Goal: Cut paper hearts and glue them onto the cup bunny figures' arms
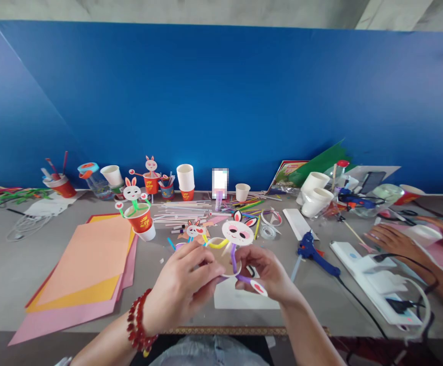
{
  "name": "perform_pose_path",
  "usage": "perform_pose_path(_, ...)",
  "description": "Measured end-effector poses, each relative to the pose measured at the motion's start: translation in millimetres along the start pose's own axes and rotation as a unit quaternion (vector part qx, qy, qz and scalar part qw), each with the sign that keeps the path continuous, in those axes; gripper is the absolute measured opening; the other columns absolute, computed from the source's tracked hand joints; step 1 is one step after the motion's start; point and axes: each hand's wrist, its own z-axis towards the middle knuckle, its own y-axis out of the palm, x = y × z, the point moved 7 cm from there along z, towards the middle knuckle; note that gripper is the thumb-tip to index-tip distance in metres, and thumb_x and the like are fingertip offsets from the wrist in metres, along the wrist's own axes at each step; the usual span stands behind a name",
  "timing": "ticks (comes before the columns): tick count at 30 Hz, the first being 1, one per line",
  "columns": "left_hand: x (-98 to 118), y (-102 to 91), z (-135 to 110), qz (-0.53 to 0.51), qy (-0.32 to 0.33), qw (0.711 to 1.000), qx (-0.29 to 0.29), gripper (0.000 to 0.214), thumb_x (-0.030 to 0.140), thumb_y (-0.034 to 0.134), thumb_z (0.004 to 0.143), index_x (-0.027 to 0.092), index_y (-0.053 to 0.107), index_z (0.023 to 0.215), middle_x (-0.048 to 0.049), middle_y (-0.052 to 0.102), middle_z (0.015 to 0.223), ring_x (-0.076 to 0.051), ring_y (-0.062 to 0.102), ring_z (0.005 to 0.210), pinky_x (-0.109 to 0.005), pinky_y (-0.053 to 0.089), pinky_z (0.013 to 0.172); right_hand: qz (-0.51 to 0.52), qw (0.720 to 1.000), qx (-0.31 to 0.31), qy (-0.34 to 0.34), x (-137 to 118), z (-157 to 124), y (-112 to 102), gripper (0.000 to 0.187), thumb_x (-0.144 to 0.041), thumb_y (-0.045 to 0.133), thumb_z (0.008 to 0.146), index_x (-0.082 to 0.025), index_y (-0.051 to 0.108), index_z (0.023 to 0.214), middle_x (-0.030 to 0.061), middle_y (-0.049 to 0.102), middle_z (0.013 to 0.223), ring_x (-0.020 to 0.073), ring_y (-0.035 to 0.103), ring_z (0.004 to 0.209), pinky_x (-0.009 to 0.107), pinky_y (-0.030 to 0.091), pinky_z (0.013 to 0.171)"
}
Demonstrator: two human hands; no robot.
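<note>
Both my hands hold a paper-cup bunny (225,256) over the table's near edge. It has a white bunny face (238,232), yellow and purple straw arms and a heart tag (258,288). My left hand (183,287), with a red bead bracelet at the wrist, wraps the cup's left side, fingers closed. My right hand (267,272) pinches the cup's right rim near the purple straw. A white paper sheet (244,300) lies under them.
Coloured paper sheets (87,264) lie at left, with a finished bunny cup (139,216) behind them. Straws, tape rolls and cups crowd the middle. A blue glue gun (313,251) and a power strip (374,284) sit at right, where another person's hand (392,241) rests.
</note>
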Motion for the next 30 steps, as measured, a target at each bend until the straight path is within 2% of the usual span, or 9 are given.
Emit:
perform_pose_path(4, 1, -0.8, 1, -0.002, -0.011, 1.000, -0.011, 0.021, 0.007, 0.056, 0.089, 0.021, 0.063, 0.103, -0.0043, 0.063, 0.090, -0.019, 0.052, 0.084, -0.036, 0.046, 0.079, 0.058, 0.998, 0.016, 0.033, 5, 1, 1, 0.038, -0.040, 0.091, 0.062, -0.017, 0.063, 0.074, -0.0023, 0.054, 0.063, 0.0105, 0.046, 0.057, 0.022, 0.040, 0.053)
perform_pose_path(8, 2, -1.9, 1, 0.000, -0.015, 1.000, -0.011, 0.020, 0.007, 0.055, 0.089, 0.021, 0.062, 0.102, -0.0044, 0.064, 0.091, -0.019, 0.053, 0.084, -0.036, 0.046, 0.079, 0.085, 0.994, 0.041, 0.059, 16, -2, 0, 0.042, -0.044, 0.093, 0.058, -0.017, 0.064, 0.070, -0.0028, 0.054, 0.059, 0.0104, 0.045, 0.052, 0.023, 0.040, 0.050)
perform_pose_path(13, 2, -0.6, 0, 0.010, -0.022, 1.000, -0.011, 0.020, 0.008, 0.056, 0.090, 0.022, 0.062, 0.102, -0.0037, 0.064, 0.092, -0.019, 0.054, 0.085, -0.036, 0.045, 0.078, 0.110, 0.990, 0.059, 0.070, 23, -2, 1, 0.037, -0.040, 0.093, 0.058, -0.017, 0.068, 0.072, -0.0018, 0.059, 0.059, 0.0116, 0.050, 0.052, 0.023, 0.044, 0.051)
perform_pose_path(19, -1, 1.0, -1, 0.007, -0.029, 1.000, -0.009, 0.017, 0.010, 0.055, 0.091, 0.021, 0.063, 0.101, -0.0037, 0.065, 0.091, -0.018, 0.054, 0.083, -0.035, 0.046, 0.077, 0.166, 0.982, 0.073, 0.057, 20, 1, 5, 0.031, -0.032, 0.094, 0.058, -0.019, 0.070, 0.072, 0.0008, 0.068, 0.069, 0.0129, 0.058, 0.060, 0.024, 0.050, 0.060)
perform_pose_path(22, 0, -0.8, 1, 0.008, -0.029, 1.000, -0.007, 0.018, 0.010, 0.055, 0.090, 0.021, 0.063, 0.102, -0.0041, 0.067, 0.092, -0.019, 0.056, 0.084, -0.036, 0.047, 0.078, 0.165, 0.981, 0.088, 0.052, 21, 0, 4, 0.032, -0.032, 0.094, 0.057, -0.019, 0.070, 0.072, 0.0004, 0.067, 0.068, 0.0130, 0.058, 0.060, 0.024, 0.051, 0.059)
perform_pose_path(27, 1, -1.5, 5, 0.023, -0.046, 0.998, -0.019, 0.033, 0.011, 0.054, 0.088, 0.023, 0.060, 0.119, -0.0069, 0.069, 0.103, -0.024, 0.059, 0.095, -0.044, 0.046, 0.087, 0.139, 0.984, 0.103, 0.047, 22, 0, 4, 0.032, -0.035, 0.094, 0.058, -0.019, 0.070, 0.070, 0.0003, 0.065, 0.067, 0.0117, 0.054, 0.057, 0.023, 0.049, 0.055)
perform_pose_path(30, 0, 0.0, 7, 0.041, -0.061, 0.997, -0.021, 0.036, 0.014, 0.054, 0.088, 0.024, 0.060, 0.122, -0.0066, 0.067, 0.097, -0.025, 0.059, 0.093, -0.046, 0.046, 0.086, 0.121, 0.985, 0.113, 0.044, 22, 2, 4, 0.031, -0.038, 0.093, 0.061, -0.019, 0.072, 0.073, 0.0007, 0.064, 0.065, 0.0124, 0.054, 0.057, 0.024, 0.049, 0.055)
